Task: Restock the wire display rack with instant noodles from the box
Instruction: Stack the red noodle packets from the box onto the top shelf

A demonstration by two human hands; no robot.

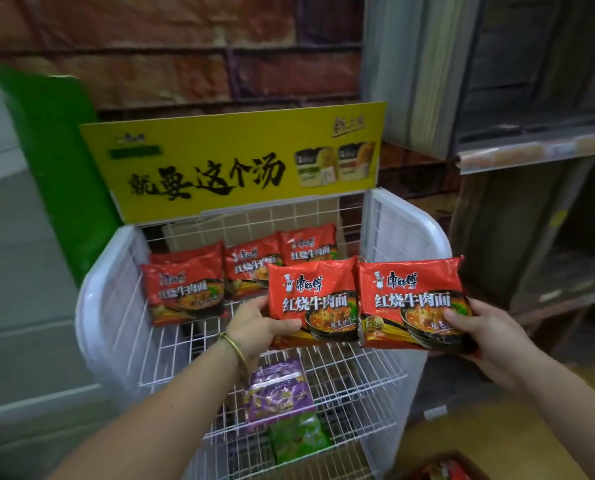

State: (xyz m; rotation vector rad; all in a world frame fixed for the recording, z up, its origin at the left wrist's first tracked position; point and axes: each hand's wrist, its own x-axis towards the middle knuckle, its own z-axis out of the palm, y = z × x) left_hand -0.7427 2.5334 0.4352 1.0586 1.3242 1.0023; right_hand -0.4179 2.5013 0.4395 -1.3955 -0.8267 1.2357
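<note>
The white wire display rack [106,306] filled the middle of the view, with a yellow cardboard header sign [233,161] fixed above its back edge. On its top wire shelf [181,344] a group of red plastic instant-noodle packets [185,292] leaned against the back, print facing out. The left one stood further forward than the two behind and to its right.

Two more red noodle packets were held side by side over the front of that shelf, edges nearly touching, long sides level and print upright. The left hand [258,323] pinched the left packet [311,299] at its lower left corner, thumb on the face and fingers behind. The right hand [490,337] gripped the right packet [414,303] at its lower right corner in the same way.

The bare stretch of shelf lay just below and beyond both packets, to the right of the forward packet. The left packet was nearer that gap, so it probably belonged beside that packet, with the right one outboard. Each seemed to need only a push forward and down, with no turning.

On the lower shelves lay purple foil packets [278,393] and a green one [299,438]. A corner of the brown cardboard box [441,465], with red packets inside, showed at bottom right.
</note>
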